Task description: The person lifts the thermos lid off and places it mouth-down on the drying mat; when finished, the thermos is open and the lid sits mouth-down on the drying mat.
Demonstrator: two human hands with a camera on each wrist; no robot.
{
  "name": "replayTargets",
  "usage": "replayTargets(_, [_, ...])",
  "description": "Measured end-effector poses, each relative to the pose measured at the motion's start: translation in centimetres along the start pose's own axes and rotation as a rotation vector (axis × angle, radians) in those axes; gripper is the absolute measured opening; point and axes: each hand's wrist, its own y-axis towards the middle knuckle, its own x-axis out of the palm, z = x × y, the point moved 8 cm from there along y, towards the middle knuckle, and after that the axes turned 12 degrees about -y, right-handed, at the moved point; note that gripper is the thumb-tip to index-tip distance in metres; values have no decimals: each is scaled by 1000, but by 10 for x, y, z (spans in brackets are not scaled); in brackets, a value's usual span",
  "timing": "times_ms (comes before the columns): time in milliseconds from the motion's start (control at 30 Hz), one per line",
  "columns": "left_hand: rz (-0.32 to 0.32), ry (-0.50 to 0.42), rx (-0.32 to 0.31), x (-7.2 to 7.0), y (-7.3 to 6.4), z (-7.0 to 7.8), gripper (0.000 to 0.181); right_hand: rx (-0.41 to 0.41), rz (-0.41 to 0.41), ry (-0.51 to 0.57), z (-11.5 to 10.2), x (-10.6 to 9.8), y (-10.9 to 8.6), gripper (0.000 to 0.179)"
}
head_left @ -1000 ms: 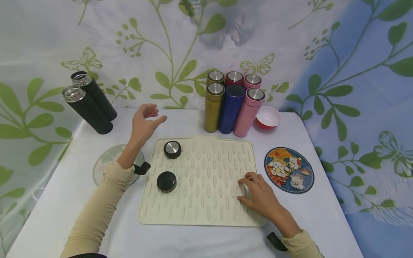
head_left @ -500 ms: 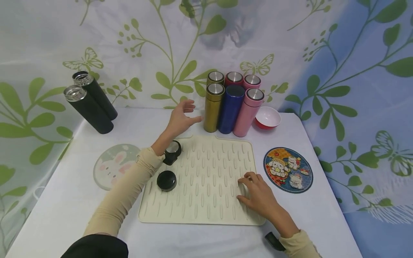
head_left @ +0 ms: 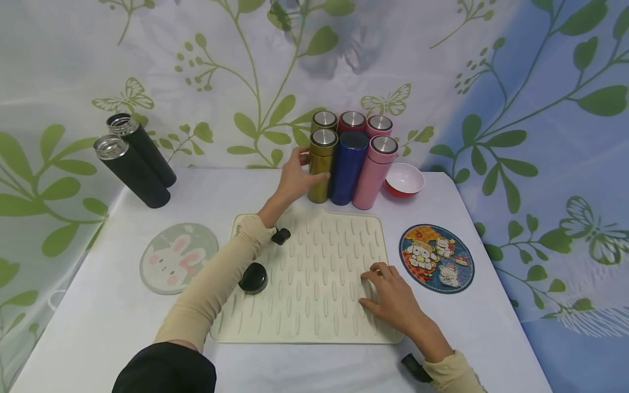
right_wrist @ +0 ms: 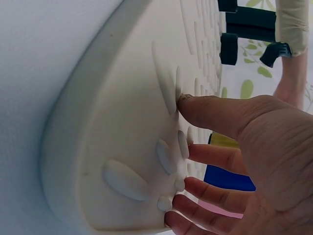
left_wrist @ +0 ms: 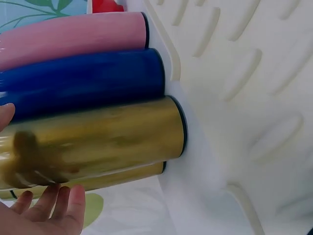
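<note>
Gold bottle (head_left: 321,162) upright, far side of table, left end of front row, beside blue bottle (head_left: 348,170); pink bottle (head_left: 372,177) right of that. Left hand (head_left: 296,180) at gold bottle's left side, thumb in front of it, fingers released, spread and slightly bent; firm contact: cannot tell. Right hand (head_left: 390,295) on right part of cream mat (head_left: 314,267), fingers loosely bent, fingertips touching ridged surface, grasping nothing. Black lid (head_left: 253,278) on mat's left part. Two uncapped black bottles (head_left: 135,172) far left. Red-and-white bowl (head_left: 404,180) right of pink bottle.
</note>
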Motion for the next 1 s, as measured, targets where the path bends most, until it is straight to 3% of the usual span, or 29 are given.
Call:
replayTargets(300, [68,103,-25,-3,1,-10,83,1,5,1,-2,3,-1,55])
replayTargets(533, [48,188,2,-4,-3,-8,78,1,18,-4,0,0,-1,55])
replayTargets(800, [50,40,41,-7,-13,-12,69,-8,18,4,1,1,0,55])
replayTargets(1000, [140,-93,80,-16,-24,-12,68,1,18,6,3,1,1,55])
